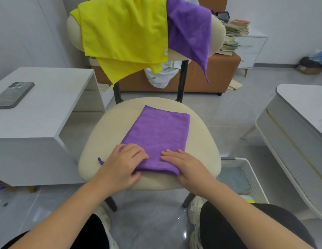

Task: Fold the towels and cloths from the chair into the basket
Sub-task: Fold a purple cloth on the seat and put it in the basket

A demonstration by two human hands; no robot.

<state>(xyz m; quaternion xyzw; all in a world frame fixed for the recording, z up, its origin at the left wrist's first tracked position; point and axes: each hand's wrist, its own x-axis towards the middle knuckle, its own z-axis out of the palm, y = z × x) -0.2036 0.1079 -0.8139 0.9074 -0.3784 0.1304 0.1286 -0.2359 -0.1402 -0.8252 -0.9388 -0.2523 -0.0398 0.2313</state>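
A folded purple cloth [159, 133] lies flat on the cream seat of the chair [110, 141]. My left hand [123, 163] grips its near left corner, fingers curled over the top and thumb at the edge. My right hand [183, 165] rests flat on the near right corner with straight fingers. A yellow cloth [124, 33] and a second purple cloth [190, 31] hang over the chair's backrest. The white perforated basket [246, 169] stands on the floor to the right of the seat, partly hidden by it, with a grey-blue cloth inside.
A white side table [48, 97] with a phone [13, 95] on it stands left of the chair. Another white table [300, 114] is at the right. A brown bench [219, 72] and stacked books [234, 36] are behind the chair. My knees and shoes are below.
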